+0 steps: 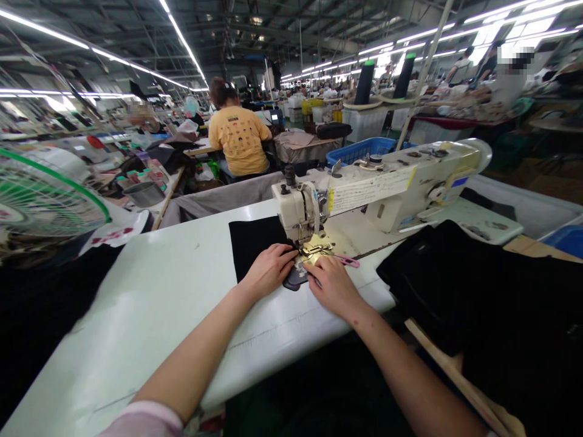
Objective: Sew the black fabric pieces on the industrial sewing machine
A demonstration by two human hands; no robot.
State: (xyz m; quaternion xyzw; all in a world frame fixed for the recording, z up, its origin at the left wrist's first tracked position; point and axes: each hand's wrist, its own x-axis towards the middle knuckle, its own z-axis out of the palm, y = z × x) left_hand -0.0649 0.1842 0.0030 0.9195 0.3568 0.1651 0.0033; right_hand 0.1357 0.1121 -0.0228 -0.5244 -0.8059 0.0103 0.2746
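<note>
A cream sewing machine (387, 182) stands on the white table (155, 291). A black fabric piece (252, 240) lies on the table to the left of the needle area. My left hand (269, 269) rests flat on that fabric, fingers stretched toward the presser foot. My right hand (332, 284) lies just right of it, fingers curled and pinching a small dark fabric piece (297, 276) with pale marks at the needle plate. A pink tool (348, 261) lies beside my right hand.
A pile of black fabric (483, 285) covers the table's right side. A green-rimmed fan (40, 200) stands at the left. A person in a yellow shirt (240, 139) sits ahead, back turned. A blue basket (364, 149) sits behind the machine.
</note>
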